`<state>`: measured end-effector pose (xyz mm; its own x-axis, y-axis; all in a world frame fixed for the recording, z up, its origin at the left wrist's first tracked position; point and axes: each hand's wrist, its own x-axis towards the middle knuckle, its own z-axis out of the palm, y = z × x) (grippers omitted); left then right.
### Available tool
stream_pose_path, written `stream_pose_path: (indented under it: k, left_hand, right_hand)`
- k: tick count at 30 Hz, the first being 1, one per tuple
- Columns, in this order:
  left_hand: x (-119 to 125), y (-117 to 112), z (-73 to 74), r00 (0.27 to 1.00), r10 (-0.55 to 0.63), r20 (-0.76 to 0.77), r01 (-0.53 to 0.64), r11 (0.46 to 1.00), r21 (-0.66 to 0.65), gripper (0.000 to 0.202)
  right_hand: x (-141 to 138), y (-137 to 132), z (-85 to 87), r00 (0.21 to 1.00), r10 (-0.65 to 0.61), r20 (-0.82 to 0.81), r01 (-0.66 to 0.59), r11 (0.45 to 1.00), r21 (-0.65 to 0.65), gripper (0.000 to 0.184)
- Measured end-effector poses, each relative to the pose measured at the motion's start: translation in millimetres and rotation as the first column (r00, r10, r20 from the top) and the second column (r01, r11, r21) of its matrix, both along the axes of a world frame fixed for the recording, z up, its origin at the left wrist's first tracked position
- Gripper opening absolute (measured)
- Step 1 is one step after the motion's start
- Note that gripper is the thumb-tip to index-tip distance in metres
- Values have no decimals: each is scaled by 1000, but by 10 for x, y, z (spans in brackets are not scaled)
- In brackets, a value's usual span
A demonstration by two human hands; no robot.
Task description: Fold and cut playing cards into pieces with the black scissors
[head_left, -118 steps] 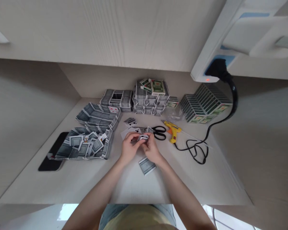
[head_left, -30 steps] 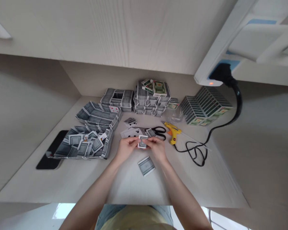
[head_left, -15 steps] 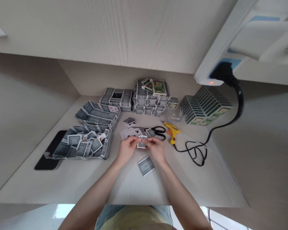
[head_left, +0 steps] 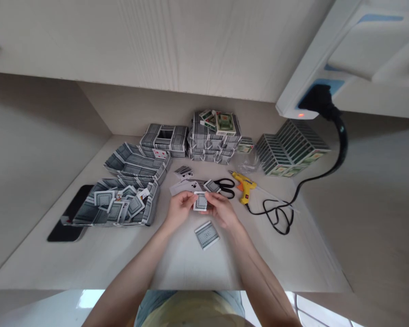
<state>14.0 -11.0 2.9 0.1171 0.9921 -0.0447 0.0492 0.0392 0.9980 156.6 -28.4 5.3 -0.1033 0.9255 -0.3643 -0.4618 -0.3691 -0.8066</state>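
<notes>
Between my two hands is a playing card [head_left: 200, 201], its grey patterned back facing up. My left hand [head_left: 180, 209] pinches the card's left edge, and my right hand [head_left: 222, 210] grips its right edge. Below them a square grey-backed card piece [head_left: 207, 235] lies flat on the table. Just beyond my fingers are face-up cards [head_left: 187, 186], a small card piece [head_left: 211, 185] and black-handled scissors [head_left: 226, 188], whose blades are partly covered. A small stack of cards [head_left: 184, 172] sits farther back.
Left stands a card-built tray [head_left: 149, 213] holding loose cards, over a black phone [head_left: 65, 231]. Another card tray [head_left: 136, 162] and card-covered boxes [head_left: 207, 143] are behind. Right lies a yellow glue gun [head_left: 244, 185] with its cord [head_left: 279, 218], near stacked card boxes [head_left: 288, 152].
The card between my hands has turned flatter, so more of its patterned back shows. My right fingers have shifted on its edge, while the things on the table stay put.
</notes>
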Motion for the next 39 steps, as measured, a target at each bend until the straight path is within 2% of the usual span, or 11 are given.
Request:
stream_pose_path:
  k: [4, 14, 31, 39]
  left_hand:
    - [-34, 11, 3, 998, -57, 19, 58, 997, -57, 26]
    - [-28, -27, 23, 997, -48, 55, 53, 994, -95, 22]
    - [-22, -21, -10, 996, -50, 75, 58, 993, -99, 22]
    - [-19, -33, -28, 1000, -19, 10, 19, 999, -30, 19]
  right_hand:
    - [29, 8, -48, 995, 66, -76, -69, 997, -36, 29]
    - [7, 6, -60, 999, 41, -21, -42, 999, -32, 29]
    - [-16, -3, -26, 1000, 25, -9, -25, 999, 36, 27]
    - [-26, -14, -9, 1000, 20, 2, -20, 997, 74, 26]
